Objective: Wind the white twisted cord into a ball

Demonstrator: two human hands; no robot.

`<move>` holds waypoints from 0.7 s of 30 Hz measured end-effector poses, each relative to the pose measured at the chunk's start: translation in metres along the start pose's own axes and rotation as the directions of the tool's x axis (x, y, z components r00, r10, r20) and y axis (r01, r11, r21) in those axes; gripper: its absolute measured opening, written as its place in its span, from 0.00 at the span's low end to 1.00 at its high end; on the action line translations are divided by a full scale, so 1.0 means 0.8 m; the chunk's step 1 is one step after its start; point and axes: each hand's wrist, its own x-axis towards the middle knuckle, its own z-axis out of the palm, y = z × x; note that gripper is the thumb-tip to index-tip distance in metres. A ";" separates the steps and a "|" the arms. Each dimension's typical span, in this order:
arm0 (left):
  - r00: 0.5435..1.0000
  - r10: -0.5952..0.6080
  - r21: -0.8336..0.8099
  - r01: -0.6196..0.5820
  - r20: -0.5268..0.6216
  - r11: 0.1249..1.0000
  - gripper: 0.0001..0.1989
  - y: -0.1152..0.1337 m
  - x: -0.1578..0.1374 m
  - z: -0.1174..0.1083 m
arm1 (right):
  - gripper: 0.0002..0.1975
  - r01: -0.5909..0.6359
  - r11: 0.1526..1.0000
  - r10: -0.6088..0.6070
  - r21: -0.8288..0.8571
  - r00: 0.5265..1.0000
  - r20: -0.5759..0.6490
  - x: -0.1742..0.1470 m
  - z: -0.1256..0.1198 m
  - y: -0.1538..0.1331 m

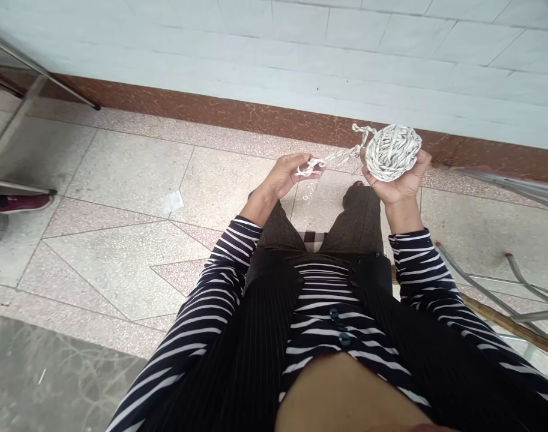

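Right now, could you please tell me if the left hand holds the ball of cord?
No: the right hand holds the ball of cord, and the left hand holds a loose strand.

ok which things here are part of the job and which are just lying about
In use:
- ball, in the right hand
- strand, between ball and left hand, which grips it

Just about:
- white scrap
- metal frame, far left
- metal legs, right

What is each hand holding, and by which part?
The right hand holds the ball of cord by its underside; the left hand pinches the strand trailing from it.
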 end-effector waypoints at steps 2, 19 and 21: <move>0.997 -0.040 -0.044 0.044 0.071 0.998 0.21 -0.005 -0.004 0.008 | 0.38 0.006 0.998 -0.006 -0.069 1.000 0.003 0.004 -0.001 0.005; 0.997 -0.078 0.369 0.071 0.006 0.927 0.15 -0.058 0.016 0.020 | 0.39 -0.004 0.918 -0.063 0.396 0.985 0.159 -0.027 0.080 -0.005; 0.995 -0.016 0.448 0.058 -0.097 0.892 0.14 -0.062 0.013 -0.004 | 0.35 -0.121 0.814 -0.015 0.569 0.973 0.229 -0.033 0.079 -0.025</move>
